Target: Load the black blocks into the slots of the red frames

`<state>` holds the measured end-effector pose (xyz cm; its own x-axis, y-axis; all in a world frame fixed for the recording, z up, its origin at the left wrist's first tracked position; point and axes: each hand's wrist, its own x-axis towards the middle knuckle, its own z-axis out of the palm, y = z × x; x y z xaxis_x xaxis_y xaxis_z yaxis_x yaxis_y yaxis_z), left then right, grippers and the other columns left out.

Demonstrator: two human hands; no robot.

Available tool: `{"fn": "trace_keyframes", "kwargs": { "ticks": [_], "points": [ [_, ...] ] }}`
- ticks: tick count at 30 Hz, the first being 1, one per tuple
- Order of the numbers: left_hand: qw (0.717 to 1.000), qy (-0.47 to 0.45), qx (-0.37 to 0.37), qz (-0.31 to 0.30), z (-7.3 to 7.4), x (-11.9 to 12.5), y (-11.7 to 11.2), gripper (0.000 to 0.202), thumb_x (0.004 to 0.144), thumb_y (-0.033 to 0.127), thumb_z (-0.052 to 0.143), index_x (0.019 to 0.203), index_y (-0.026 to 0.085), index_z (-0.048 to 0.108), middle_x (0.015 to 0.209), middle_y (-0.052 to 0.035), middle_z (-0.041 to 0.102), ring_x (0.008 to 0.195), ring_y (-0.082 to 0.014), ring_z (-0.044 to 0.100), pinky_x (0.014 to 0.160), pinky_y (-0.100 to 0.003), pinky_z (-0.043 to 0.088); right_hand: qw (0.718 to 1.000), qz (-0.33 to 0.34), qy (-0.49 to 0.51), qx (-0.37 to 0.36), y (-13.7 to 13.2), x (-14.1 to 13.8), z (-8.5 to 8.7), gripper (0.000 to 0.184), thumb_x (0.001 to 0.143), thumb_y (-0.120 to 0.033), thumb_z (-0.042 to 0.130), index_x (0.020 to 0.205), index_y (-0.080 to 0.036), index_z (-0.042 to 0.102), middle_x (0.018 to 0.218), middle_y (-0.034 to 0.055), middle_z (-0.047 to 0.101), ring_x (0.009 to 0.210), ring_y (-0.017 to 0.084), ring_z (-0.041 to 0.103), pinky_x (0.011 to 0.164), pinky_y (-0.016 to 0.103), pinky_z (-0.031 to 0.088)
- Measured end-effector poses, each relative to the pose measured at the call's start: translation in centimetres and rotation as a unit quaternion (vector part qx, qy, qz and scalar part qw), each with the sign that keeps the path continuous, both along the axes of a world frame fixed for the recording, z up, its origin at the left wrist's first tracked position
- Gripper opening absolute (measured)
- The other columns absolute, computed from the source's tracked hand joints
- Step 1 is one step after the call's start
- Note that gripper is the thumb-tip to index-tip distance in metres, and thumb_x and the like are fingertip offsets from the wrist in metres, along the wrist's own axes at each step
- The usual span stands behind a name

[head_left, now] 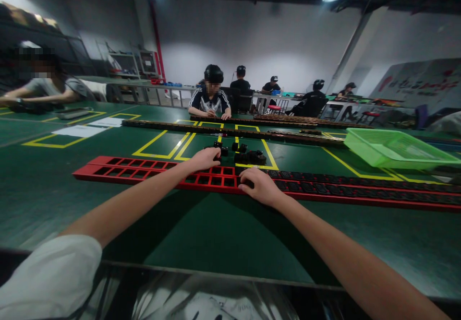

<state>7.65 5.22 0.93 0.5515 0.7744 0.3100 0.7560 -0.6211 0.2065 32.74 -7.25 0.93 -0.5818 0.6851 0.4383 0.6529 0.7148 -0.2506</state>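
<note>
A long red rail [139, 179] with two rows of square openings lies across the table in front of me. Its left stretch shows bare openings, while black square modules [306, 186] fill the right stretch. My left hand [206, 159] reaches over the rail with bent fingers, right beside small loose black parts [224, 151]; its fingertips are partly hidden. My right hand [260, 185] rests on the rail where the black modules begin. Its thumb and fingers curl around a dark spot that I cannot make out. More black parts [250, 157] lie in a cluster behind the rail.
A light green plastic basket [382, 159] stands at the right on the green table [201, 243]. Farther back lie long dark rails [173, 127] and white papers [79, 131]. Across the table sits a person [209, 100]; another person [46, 87] works at the left.
</note>
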Motion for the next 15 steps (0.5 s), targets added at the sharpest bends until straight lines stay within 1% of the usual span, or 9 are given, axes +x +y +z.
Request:
{"fn": "trace_keyframes", "kwargs": {
  "ticks": [3, 5, 6, 8, 10, 12, 15],
  "points": [
    [0.994, -0.095, 0.049, 0.005, 0.3, -0.7, -2.1, 0.029, 0.084, 0.03, 0.063, 0.109, 0.019, 0.054, 0.105, -0.0056, 0.063, 0.094, -0.0213, 0.06, 0.082, -0.032, 0.047, 1.0, 0.002, 0.005, 0.0, 0.1, 0.1, -0.2, 0.009, 0.083, -0.017, 0.07, 0.083, -0.019, 0.061, 0.1, 0.0079, 0.068, 0.096, 0.023, 0.061, 0.086, 0.038, 0.05],
    [0.984, -0.157, 0.077, -0.013, 0.2, -1.5, -3.8, 0.034, 0.083, 0.03, 0.065, 0.114, 0.018, 0.054, 0.11, -0.0061, 0.062, 0.099, -0.0211, 0.06, 0.087, -0.033, 0.047, 1.0, 0.001, 0.005, 0.003, 0.1, 0.1, -0.2, 0.009, 0.084, -0.018, 0.07, 0.084, -0.019, 0.061, 0.1, 0.0079, 0.067, 0.096, 0.023, 0.061, 0.087, 0.039, 0.049],
    [0.982, -0.167, 0.082, -0.027, 0.1, -1.9, -4.6, 0.035, 0.083, 0.03, 0.065, 0.115, 0.018, 0.055, 0.112, -0.0062, 0.061, 0.101, -0.0211, 0.06, 0.089, -0.034, 0.047, 1.0, 0.001, 0.004, 0.004, 0.1, 0.1, -0.3, 0.009, 0.084, -0.018, 0.069, 0.084, -0.019, 0.06, 0.1, 0.0077, 0.067, 0.096, 0.023, 0.06, 0.086, 0.039, 0.049],
    [0.985, -0.151, 0.071, -0.051, -0.3, -2.6, -5.9, 0.033, 0.084, 0.031, 0.066, 0.113, 0.018, 0.057, 0.109, -0.0059, 0.061, 0.098, -0.0209, 0.06, 0.087, -0.035, 0.048, 1.0, 0.0, 0.003, 0.003, 0.2, 0.1, -0.3, 0.009, 0.084, -0.018, 0.069, 0.084, -0.019, 0.06, 0.1, 0.0073, 0.067, 0.095, 0.023, 0.06, 0.086, 0.039, 0.049],
    [0.989, -0.124, 0.052, -0.064, -0.8, -3.0, -6.6, 0.027, 0.086, 0.034, 0.065, 0.107, 0.018, 0.06, 0.102, -0.0051, 0.061, 0.09, -0.0202, 0.06, 0.081, -0.034, 0.049, 1.0, -0.001, 0.004, -0.003, 0.2, 0.1, -0.2, 0.009, 0.084, -0.018, 0.069, 0.084, -0.019, 0.06, 0.1, 0.007, 0.067, 0.095, 0.022, 0.06, 0.085, 0.039, 0.05],
    [0.991, -0.107, 0.042, -0.073, -1.2, -3.1, -6.6, 0.027, 0.086, 0.038, 0.066, 0.103, 0.017, 0.061, 0.098, -0.0047, 0.059, 0.087, -0.02, 0.059, 0.077, -0.034, 0.049, 1.0, 0.001, 0.005, -0.006, 0.2, 0.1, -0.1, 0.009, 0.084, -0.019, 0.069, 0.084, -0.019, 0.061, 0.101, 0.0071, 0.067, 0.096, 0.023, 0.06, 0.086, 0.039, 0.049],
    [0.99, -0.107, 0.03, -0.089, -1.5, -3.0, -6.2, 0.031, 0.084, 0.039, 0.069, 0.104, 0.017, 0.06, 0.101, -0.0054, 0.057, 0.09, -0.021, 0.058, 0.078, -0.034, 0.048, 1.0, 0.004, 0.004, -0.009, 0.1, 0.1, 0.0, 0.008, 0.084, -0.019, 0.069, 0.084, -0.019, 0.061, 0.102, 0.0073, 0.068, 0.098, 0.023, 0.06, 0.088, 0.04, 0.049]
  ]
}}
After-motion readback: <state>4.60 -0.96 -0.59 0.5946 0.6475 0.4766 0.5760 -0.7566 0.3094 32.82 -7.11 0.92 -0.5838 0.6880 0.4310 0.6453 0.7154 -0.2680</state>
